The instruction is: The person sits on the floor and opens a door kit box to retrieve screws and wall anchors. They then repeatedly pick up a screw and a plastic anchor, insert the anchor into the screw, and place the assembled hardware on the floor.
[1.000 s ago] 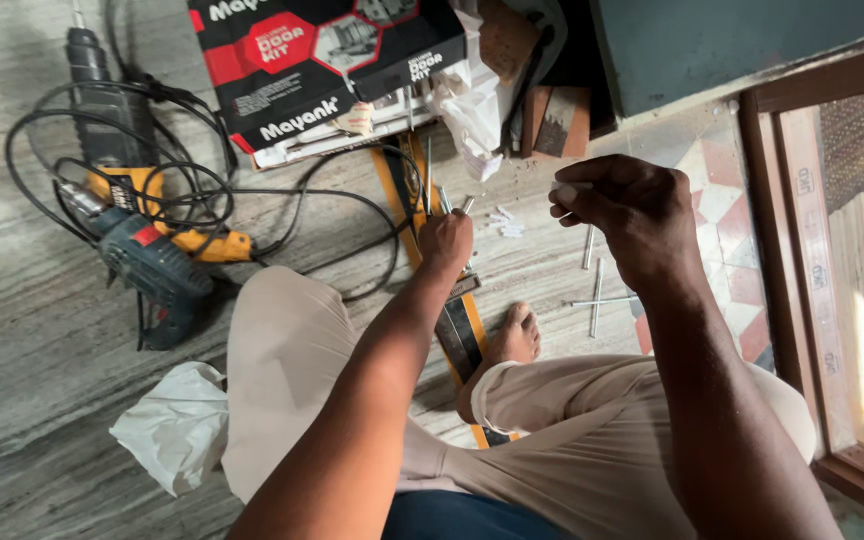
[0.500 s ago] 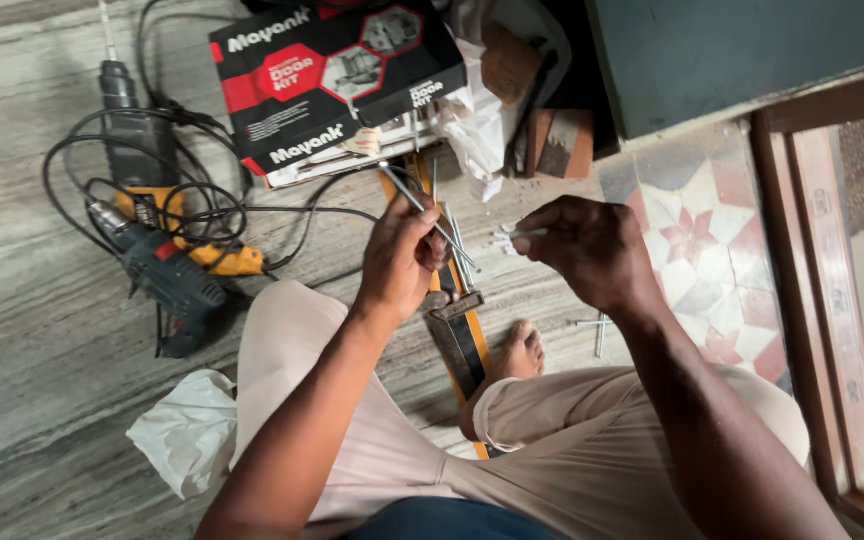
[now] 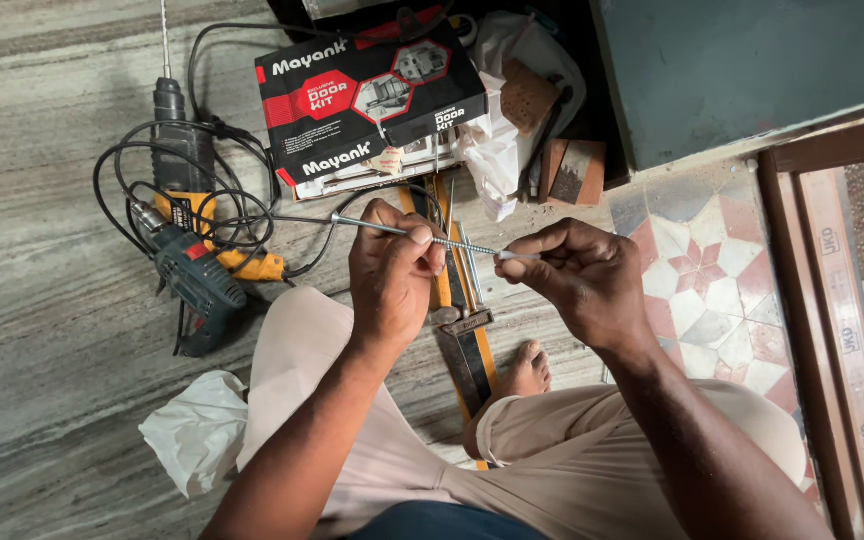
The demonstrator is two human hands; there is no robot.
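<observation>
Where both hands [image 3: 392,270] [image 3: 577,275] meet, a thin, perhaps threaded rod [image 3: 452,243].

long screw's [image 3: 457,244] middle hidden by left hand's fingers [image 3: 407,245], tip buried in right hand [image 3: 577,280], square's [image 3: 467,340] blade under leg

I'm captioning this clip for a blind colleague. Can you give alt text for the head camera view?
A seated person's left hand and right hand hold a long metal screw between them, each with a fingertip grip. On the grey floor lie two corded power drills, a black and red box and a crumpled white bag.
</observation>
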